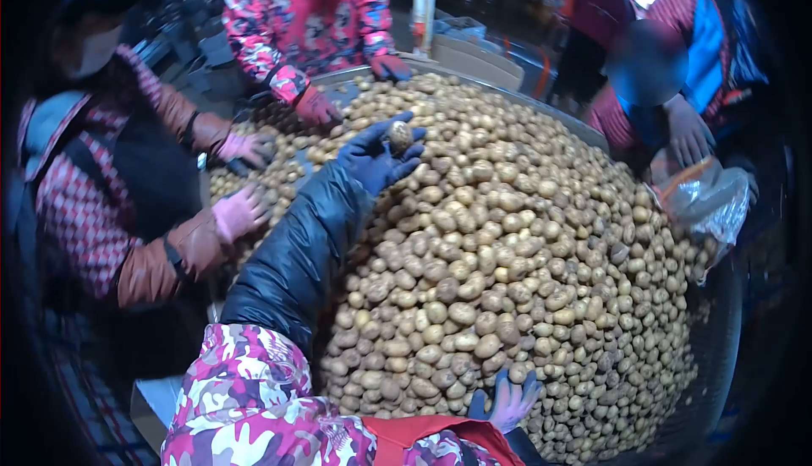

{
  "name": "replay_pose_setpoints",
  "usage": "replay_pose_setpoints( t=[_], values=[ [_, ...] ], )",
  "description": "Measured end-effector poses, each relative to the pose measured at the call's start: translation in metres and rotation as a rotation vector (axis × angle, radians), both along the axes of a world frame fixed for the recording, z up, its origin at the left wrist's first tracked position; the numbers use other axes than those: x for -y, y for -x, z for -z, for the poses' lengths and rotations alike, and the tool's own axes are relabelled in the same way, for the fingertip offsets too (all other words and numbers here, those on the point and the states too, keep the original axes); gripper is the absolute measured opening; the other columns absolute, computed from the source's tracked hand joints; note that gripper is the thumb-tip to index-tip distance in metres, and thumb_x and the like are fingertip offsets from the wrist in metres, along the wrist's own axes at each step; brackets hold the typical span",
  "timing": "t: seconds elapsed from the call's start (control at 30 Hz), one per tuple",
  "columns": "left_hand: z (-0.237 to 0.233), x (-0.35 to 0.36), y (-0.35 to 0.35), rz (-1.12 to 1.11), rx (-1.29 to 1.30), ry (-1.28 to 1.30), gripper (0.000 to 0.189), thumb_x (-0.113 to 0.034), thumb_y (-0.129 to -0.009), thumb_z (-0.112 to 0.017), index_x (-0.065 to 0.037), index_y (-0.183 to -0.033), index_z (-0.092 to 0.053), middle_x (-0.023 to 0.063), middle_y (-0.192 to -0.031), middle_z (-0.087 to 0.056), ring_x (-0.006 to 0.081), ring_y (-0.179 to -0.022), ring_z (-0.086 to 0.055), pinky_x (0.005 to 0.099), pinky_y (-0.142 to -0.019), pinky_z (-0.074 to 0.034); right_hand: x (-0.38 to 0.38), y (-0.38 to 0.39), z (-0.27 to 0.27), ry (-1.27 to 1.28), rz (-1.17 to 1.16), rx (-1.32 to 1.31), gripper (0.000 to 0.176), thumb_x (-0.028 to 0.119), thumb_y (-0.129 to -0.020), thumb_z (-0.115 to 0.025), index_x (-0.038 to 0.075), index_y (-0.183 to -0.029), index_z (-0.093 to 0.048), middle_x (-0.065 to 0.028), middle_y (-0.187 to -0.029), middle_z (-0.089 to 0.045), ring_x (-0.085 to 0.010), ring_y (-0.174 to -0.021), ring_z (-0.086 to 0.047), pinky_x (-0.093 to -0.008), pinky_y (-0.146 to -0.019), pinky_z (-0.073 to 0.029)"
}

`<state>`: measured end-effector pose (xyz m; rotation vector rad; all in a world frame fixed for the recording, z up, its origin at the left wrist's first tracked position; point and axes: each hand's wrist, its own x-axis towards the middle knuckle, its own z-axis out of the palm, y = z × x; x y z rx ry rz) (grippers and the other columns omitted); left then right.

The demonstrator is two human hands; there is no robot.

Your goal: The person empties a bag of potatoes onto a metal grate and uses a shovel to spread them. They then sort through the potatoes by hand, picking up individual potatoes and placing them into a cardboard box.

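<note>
My left hand point(378, 156), in a dark blue glove, reaches out over a large heap of potatoes point(474, 254). Its palm faces up and the fingers curl around one potato point(400, 136) with brownish patches. At the bottom, my right hand point(512, 401), in a glove that looks pink and dark blue, rests against the near side of the heap. Its fingers are spread on the potatoes, and none is held in it.
The heap fills a big round container point(723, 331) with a raised rim. On the left, a co-worker's gloved hands point(241, 212) touch potatoes. Another co-worker's hands point(317, 106) are at the far edge. At right, a person bends over a clear plastic bag point(706, 200). Cardboard point(478, 63) stands behind.
</note>
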<state>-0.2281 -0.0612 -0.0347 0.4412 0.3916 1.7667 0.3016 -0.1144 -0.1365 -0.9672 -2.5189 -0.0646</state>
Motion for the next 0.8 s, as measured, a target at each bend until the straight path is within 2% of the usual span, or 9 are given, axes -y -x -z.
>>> replay_pose_setpoints(
  t=[0.1, 0.23, 0.33, 0.4, 0.5, 0.6, 0.63, 0.73, 0.8],
  values=[
    [0.000, 0.058, -0.032, -0.181, -0.020, -0.048, 0.046, -0.027, -0.106, -0.054, -0.012, -0.149, -0.049, 0.0194, -0.140, -0.058, 0.0256, -0.097, -0.070, 0.0366, -0.085, -0.063, 0.000, 0.004, 0.001, 0.014, -0.025, -0.042, 0.058, 0.041, -0.084, -0.065, 0.001, -0.126, -0.064, -0.0191, -0.122, -0.057, -0.0523, -0.140, -0.037, -0.0719, -0.114, -0.022],
    [0.008, 0.125, -0.041, -0.074, 0.184, -0.096, 0.054, -0.035, -0.102, -0.062, -0.019, -0.151, -0.047, 0.0157, -0.120, -0.065, 0.0207, -0.082, -0.068, 0.0371, -0.065, -0.062, -0.003, 0.005, -0.004, 0.003, -0.029, -0.031, 0.063, 0.036, -0.084, -0.067, -0.001, -0.135, -0.058, -0.0212, -0.120, -0.055, -0.0545, -0.142, -0.033, -0.0704, -0.113, -0.024],
    [0.013, 0.189, -0.073, -0.182, 0.036, 0.120, 0.051, -0.048, -0.099, -0.061, -0.015, -0.137, -0.058, 0.0062, -0.095, -0.065, 0.0129, -0.063, -0.058, 0.0247, -0.049, -0.047, -0.009, 0.001, 0.002, -0.133, -0.123, -0.036, 0.063, 0.040, -0.095, -0.058, -0.001, -0.143, -0.053, -0.0238, -0.121, -0.057, -0.0549, -0.140, -0.033, -0.0671, -0.113, -0.024],
    [0.025, 0.234, -0.120, -0.360, -0.079, 0.313, 0.055, -0.056, -0.100, -0.056, -0.010, -0.130, -0.060, 0.0030, -0.086, -0.062, 0.0091, -0.055, -0.049, 0.0217, -0.044, -0.037, -0.006, 0.005, -0.008, -0.019, -0.046, 0.055, 0.066, 0.045, -0.097, -0.054, 0.001, -0.147, -0.051, -0.0252, -0.128, -0.057, -0.0531, -0.141, -0.033, -0.0645, -0.115, -0.023],
    [0.078, 0.298, -0.162, -0.241, 0.125, 0.141, 0.064, -0.062, -0.103, -0.043, -0.007, -0.133, -0.056, 0.0045, -0.080, -0.060, 0.0086, -0.046, -0.041, 0.0223, -0.038, -0.032, -0.004, 0.008, -0.006, -0.053, -0.005, 0.061, 0.061, 0.044, -0.097, -0.055, 0.009, -0.148, -0.052, -0.0262, -0.146, -0.049, -0.0482, -0.143, -0.035, -0.0614, -0.116, -0.024],
    [0.113, 0.367, -0.210, -0.403, 0.255, 0.160, 0.067, -0.065, -0.101, -0.044, -0.010, -0.137, -0.055, 0.0025, -0.081, -0.061, 0.0088, -0.047, -0.041, 0.0224, -0.039, -0.032, 0.000, 0.011, -0.016, -0.074, -0.022, 0.045, 0.058, 0.040, -0.096, -0.058, 0.010, -0.146, -0.055, -0.0250, -0.149, -0.048, -0.0456, -0.142, -0.037, -0.0605, -0.116, -0.026],
    [0.112, 0.386, -0.225, -0.559, 0.353, 0.364, 0.069, -0.067, -0.099, -0.046, -0.012, -0.142, -0.052, 0.0031, -0.082, -0.062, 0.0106, -0.050, -0.049, 0.0227, -0.041, -0.037, -0.004, 0.009, -0.009, -0.051, 0.024, 0.099, 0.058, 0.039, -0.096, -0.058, 0.010, -0.146, -0.054, -0.0231, -0.149, -0.049, -0.0452, -0.143, -0.037, -0.0594, -0.116, -0.026],
    [0.153, 0.438, -0.249, -0.828, 0.374, 0.208, 0.071, -0.066, -0.100, -0.044, -0.017, -0.152, -0.043, 0.0143, -0.117, -0.066, 0.0236, -0.088, -0.068, 0.0376, -0.070, -0.060, 0.011, 0.019, -0.033, -0.023, 0.033, 0.179, 0.058, 0.038, -0.097, -0.058, 0.010, -0.148, -0.052, -0.0219, -0.143, -0.054, -0.0462, -0.143, -0.036, -0.0586, -0.118, -0.025],
    [0.138, 0.470, -0.262, -0.849, 0.513, 0.038, 0.071, -0.065, -0.101, -0.043, -0.017, -0.154, -0.039, 0.0201, -0.135, -0.057, 0.0343, -0.108, -0.064, 0.0497, -0.090, -0.058, 0.003, 0.016, -0.022, -0.036, 0.011, 0.083, 0.060, 0.042, -0.097, -0.058, 0.010, -0.147, -0.053, -0.0202, -0.139, -0.058, -0.0466, -0.142, -0.037, -0.0581, -0.119, -0.025]
  ],
)
